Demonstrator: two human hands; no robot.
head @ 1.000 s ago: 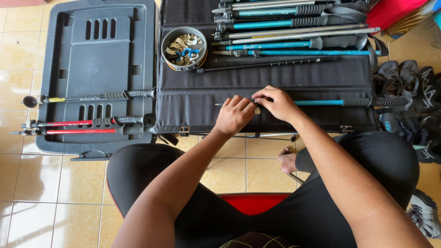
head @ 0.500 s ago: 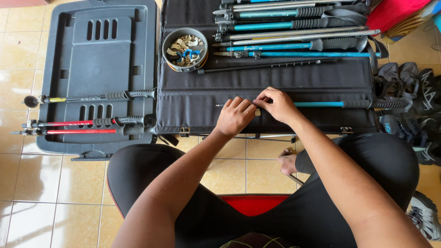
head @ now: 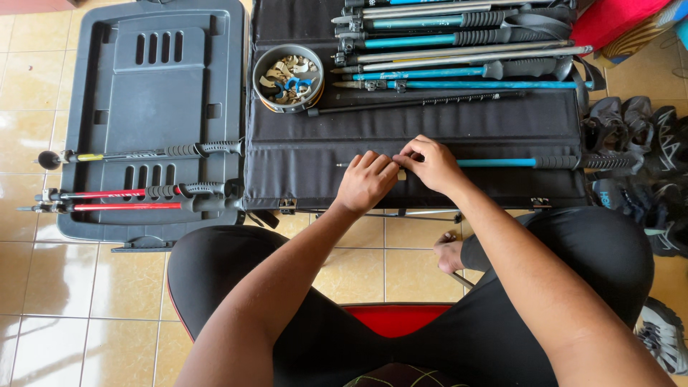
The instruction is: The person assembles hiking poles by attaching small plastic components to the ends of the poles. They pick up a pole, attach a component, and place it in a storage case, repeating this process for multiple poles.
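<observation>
No pkgs, signs or screens in view. Only label-like bit: a small yellow band w/ tiny marks, wrapped round the black trekking pole lying on the grey plastic lid, left side. Print too small to tell.

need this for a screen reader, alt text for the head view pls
Seen from above, a seated person's left hand and right hand pinch a teal trekking pole lying on a black folding table, with more poles and a bowl of clips beyond.
</observation>
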